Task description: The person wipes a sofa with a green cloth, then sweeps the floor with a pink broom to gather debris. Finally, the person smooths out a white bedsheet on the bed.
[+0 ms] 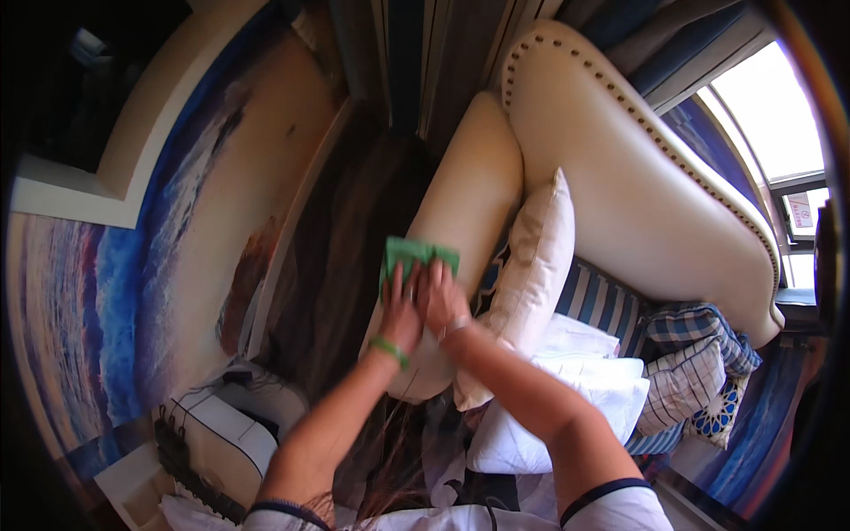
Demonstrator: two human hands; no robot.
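Green cloth (414, 249) is up on the outer armrest (469, 181) of a cream sofa, and most of what's happening to it is under the hands. Only the far edge and a bit at the sides show; how it's folded underneath, no idea. Fingers are blurry too, so I can't tell whether they're pinching it or just pressing. Stray hair crosses the bottom of the view, and the near end of the armrest is partly behind the wrists.

Around it: a plump cream cushion (537, 265) stands up against the inner side of the armrest, right beside the right forearm, so it crowds that side. Past it there's the blue striped seat (604, 299), white folded fabric (606, 385) (partly blocked by the right arm) and a heap of patterned cushions (682, 380). The studded backrest (611, 168) rises beyond. Off to the left is dark floor, then a wall with a beach mural (177, 283). Some rounded white thing (235, 434) sits lower left, can't make out what.

Both arms reach forward from the lower edge and converge. Left hand (401, 317) and right hand (441, 299) are side by side, touching, fingers pointing away over the cloth.
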